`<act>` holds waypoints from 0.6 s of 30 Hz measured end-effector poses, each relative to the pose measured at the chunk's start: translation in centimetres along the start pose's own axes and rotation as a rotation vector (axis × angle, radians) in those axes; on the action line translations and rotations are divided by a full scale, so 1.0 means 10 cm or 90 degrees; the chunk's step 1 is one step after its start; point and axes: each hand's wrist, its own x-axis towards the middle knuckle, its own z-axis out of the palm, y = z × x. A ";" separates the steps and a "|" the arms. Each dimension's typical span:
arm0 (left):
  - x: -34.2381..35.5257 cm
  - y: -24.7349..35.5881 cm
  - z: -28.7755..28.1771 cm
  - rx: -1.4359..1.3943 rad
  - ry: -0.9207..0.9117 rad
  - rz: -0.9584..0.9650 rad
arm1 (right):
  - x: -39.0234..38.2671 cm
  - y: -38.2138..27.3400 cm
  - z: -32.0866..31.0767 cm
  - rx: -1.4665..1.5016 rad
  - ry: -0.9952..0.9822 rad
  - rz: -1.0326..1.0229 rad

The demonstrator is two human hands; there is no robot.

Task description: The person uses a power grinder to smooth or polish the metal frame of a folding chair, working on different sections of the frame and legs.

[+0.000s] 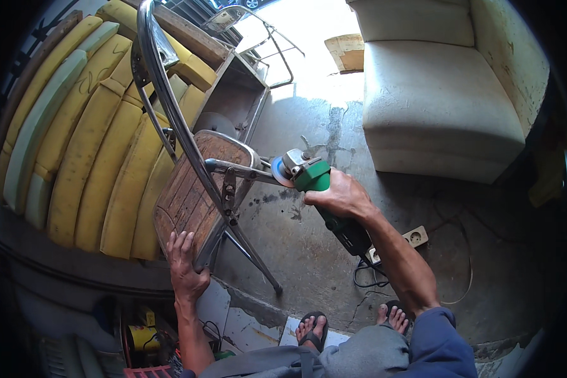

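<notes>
My right hand (340, 195) grips a green angle grinder (315, 176), whose blue disc (280, 171) is at a metal bar of a folding chair (189, 126); I cannot tell whether they touch. The chair has a tubular metal frame, tilted here, and a worn wooden seat (189, 189). My left hand (186, 264) holds the lower left edge of that seat, fingers bent over it. The grinder's cord hangs down from its back end.
Yellow foam pads (88, 157) stack at left beside a metal cabinet (246, 82). A white sofa (441, 101) stands upper right, another metal chair (261, 38) at the back. A power strip (414, 237) and cables lie right. Tools (142, 337) sit lower left, near my sandalled feet.
</notes>
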 end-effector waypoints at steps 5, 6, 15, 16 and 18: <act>0.00 0.02 0.01 0.000 -0.003 0.007 | 0.03 -0.53 -0.04 -0.003 -0.014 -0.115; 0.01 0.02 0.00 0.002 -0.004 0.009 | 0.05 -0.57 -0.04 -0.017 -0.001 -0.129; 0.00 0.04 0.03 0.002 -0.017 0.006 | 0.11 0.40 -0.02 -0.058 -0.018 0.151; 0.00 0.02 0.03 0.004 -0.017 0.009 | 0.11 0.43 0.01 -0.037 -0.011 0.117; 0.01 0.00 0.01 0.009 -0.014 0.025 | 0.11 0.47 0.10 0.006 0.003 0.048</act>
